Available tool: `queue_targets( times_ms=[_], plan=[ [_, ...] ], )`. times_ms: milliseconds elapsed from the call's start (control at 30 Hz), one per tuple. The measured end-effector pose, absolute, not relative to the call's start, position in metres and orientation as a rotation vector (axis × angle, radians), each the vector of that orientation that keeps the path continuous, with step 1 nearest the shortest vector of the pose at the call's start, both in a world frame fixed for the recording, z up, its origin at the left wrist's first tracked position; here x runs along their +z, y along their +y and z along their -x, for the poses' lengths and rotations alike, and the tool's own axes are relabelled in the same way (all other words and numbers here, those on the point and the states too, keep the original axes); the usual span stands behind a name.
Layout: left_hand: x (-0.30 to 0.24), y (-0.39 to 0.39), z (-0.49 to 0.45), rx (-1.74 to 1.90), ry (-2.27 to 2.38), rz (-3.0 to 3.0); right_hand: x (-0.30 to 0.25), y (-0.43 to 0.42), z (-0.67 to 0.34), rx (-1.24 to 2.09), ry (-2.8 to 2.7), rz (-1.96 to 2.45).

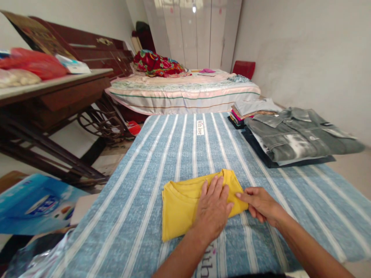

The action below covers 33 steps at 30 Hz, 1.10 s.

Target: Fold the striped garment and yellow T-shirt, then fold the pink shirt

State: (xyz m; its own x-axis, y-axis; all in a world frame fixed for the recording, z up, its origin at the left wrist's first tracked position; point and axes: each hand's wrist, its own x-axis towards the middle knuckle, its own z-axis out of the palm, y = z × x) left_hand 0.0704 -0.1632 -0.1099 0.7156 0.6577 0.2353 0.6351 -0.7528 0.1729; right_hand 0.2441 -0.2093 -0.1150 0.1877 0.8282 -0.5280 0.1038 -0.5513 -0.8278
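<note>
Left flank: a dark-brown wooden treadle stand [66,92] and, lower down, a blue printed pack [43,208] lie beyond the left edge of the counter [139,170], which is covered in blue cloth with white stripes.
Left stretch: a broad run of striped cloth lies between that edge and the folded yellow fabric top [179,216].
Far stretch: more striped cloth reaches to the far edge, where a bed with a pale striped cover [185,92] stands behind.
Yellow top: it lies flat on the nearer, middle part of the counter, folded into a rough rectangle.
Long axis: left to right across the stripes, the right end angled slightly away from the person.
Neckline: the curved opening points to the far side.
Left grip: the left hand [213,206] rests flat on the top's right half, fingers extended forward.
Right grip: the right hand [261,204] pinches the top's right edge, thumb above.
Right side: narrower striped cloth separates the top from a small stack of folded clothes [255,106] and a folded grey denim jacket [304,135], both near the far right; the nearer right corner shows striped cloth.
</note>
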Motion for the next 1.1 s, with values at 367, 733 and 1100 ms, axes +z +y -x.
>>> queue_targets(
  times_ms=[367,733,1100],
  plan=[
    [-0.118,-0.160,-0.067,0.373,1.046,-2.842,-0.111,-0.202,-0.255,1.512,-1.084,1.905],
    [-0.112,-0.163,-0.068,0.329,1.060,-2.784,-0.107,-0.188,-0.257,0.988,-1.366,2.108],
    [-0.111,-0.163,-0.067,0.297,1.067,-2.775,-0.120,-0.163,-0.255,0.966,-1.195,1.986]
  ],
)
